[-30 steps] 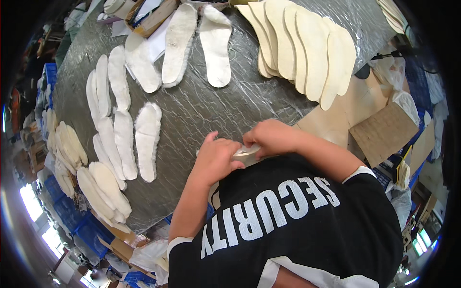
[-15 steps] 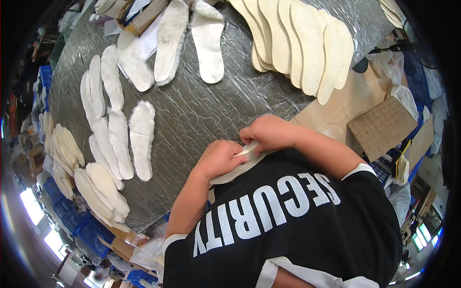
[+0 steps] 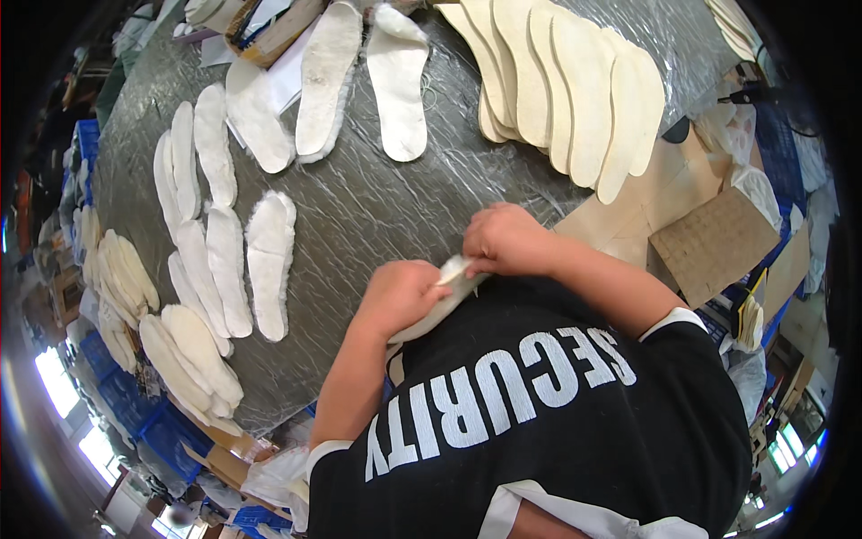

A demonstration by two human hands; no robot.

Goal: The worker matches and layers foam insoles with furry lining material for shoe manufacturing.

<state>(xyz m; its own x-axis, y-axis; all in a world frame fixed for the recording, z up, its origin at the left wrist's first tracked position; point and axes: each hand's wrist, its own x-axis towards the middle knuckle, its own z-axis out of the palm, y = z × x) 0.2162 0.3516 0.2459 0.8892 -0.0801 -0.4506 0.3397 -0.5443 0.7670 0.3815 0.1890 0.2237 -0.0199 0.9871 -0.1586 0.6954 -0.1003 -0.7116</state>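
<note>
A cream insole with a fluffy white tip (image 3: 442, 313) is held at the table's near edge, close against my black shirt. My left hand (image 3: 400, 295) is closed on it, thumb and fingers pinching its side. With bent fingers, my right hand (image 3: 508, 239) pinches the insole near its fluffy end. Part of the insole is hidden under my left hand and wrist. Left of my hands, a white fleecy insole (image 3: 269, 265) lies flat on the table. Further off lie another fleecy insole (image 3: 327, 81) and one with a curled top end (image 3: 398, 94).
The table (image 3: 359, 211) wears a wrinkled clear plastic cover. A fanned pile of cream insoles (image 3: 579, 90) lies at the far right, overhanging the edge. More insoles (image 3: 191, 355) are stacked at the left edge. A brown board (image 3: 714, 242) and blue crates (image 3: 171, 436) stand beyond the table.
My right hand has shifted slightly up and right, away from my left hand. More of the insole's fluffy end now shows between them. The view has shifted slightly.
</note>
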